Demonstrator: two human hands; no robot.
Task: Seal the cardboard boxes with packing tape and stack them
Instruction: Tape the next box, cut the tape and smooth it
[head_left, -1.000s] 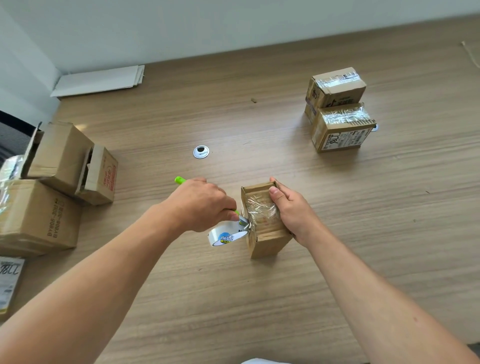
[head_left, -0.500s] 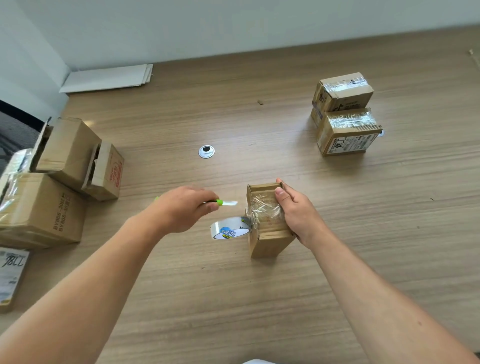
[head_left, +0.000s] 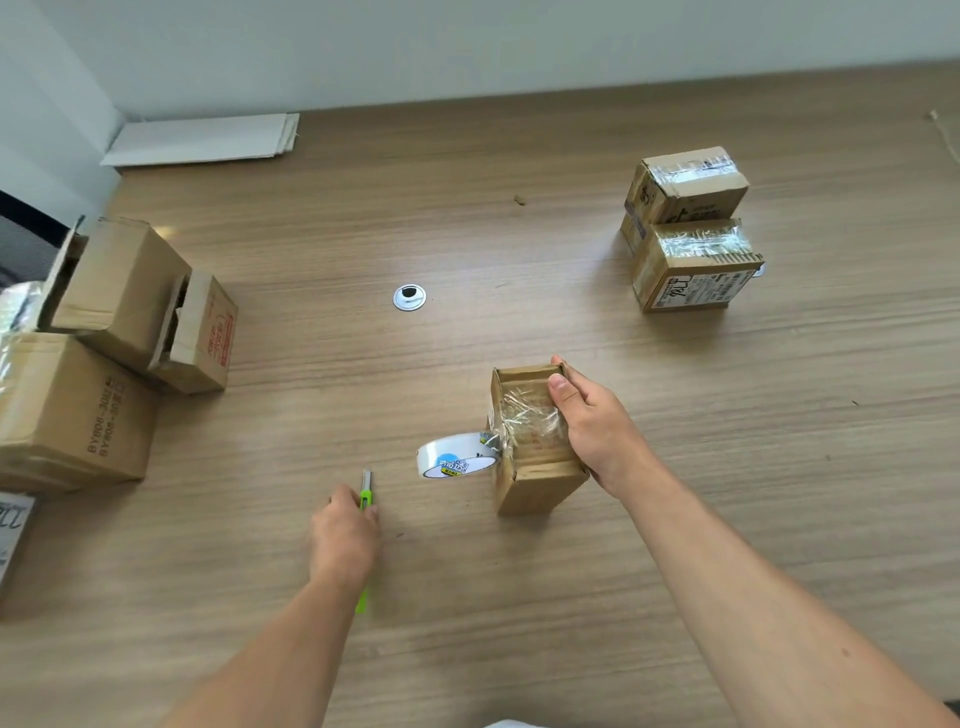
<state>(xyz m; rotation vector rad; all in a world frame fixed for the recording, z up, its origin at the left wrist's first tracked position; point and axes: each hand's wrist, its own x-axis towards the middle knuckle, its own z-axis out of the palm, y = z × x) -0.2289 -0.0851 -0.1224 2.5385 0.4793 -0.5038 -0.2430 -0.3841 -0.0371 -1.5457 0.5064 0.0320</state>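
A small cardboard box (head_left: 535, 470) stands in the middle of the wooden table, clear tape across its top. My right hand (head_left: 592, 426) grips it from the right, thumb on the taped top. A roll of clear packing tape (head_left: 457, 456) hangs at the box's left side, still joined to it by a strip. My left hand (head_left: 345, 535) holds a green utility knife (head_left: 365, 493) low over the table, left of the roll, blade end pointing away from me. Two taped boxes sit at the far right, one (head_left: 685, 184) stacked behind and above the other (head_left: 693, 267).
Several larger cardboard boxes (head_left: 78, 410) crowd the left edge, one of them an open box lying on its side (head_left: 140, 306). A round metal cable grommet (head_left: 409, 297) is set in the tabletop. Flat white sheets (head_left: 202, 139) lie at the far left by the wall.
My left hand drew the green knife away from the tape at the box and moved down and left, near the table. The roll now hangs from the box. My right hand stayed on the box.
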